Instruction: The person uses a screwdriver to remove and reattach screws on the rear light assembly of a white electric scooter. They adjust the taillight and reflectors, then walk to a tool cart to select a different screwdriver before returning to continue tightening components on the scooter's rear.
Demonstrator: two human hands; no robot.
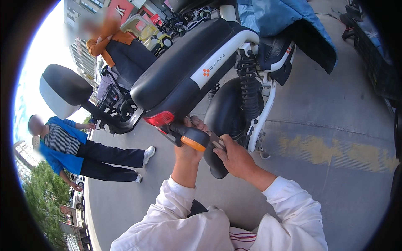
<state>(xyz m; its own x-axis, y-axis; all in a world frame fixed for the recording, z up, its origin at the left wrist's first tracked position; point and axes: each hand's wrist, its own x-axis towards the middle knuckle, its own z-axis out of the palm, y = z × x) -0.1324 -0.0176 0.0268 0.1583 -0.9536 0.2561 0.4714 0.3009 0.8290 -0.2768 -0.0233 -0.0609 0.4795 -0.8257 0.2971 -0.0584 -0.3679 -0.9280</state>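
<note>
The rear of a black and white electric scooter fills the middle, with a red tail light and an amber turn signal below its seat. My left hand reaches up behind the turn signal, its fingers curled under the tail. The signal partly hides that hand, so what it grips cannot be made out. Just to the right, my right hand is closed around a short grey-brown piece, beside the rear tire. The kind of that piece is unclear.
A padded backrest juts out at left. A black shock absorber and white frame tube stand right of the tire. A blue cover hangs ahead. One person in blue and another in orange stand at left.
</note>
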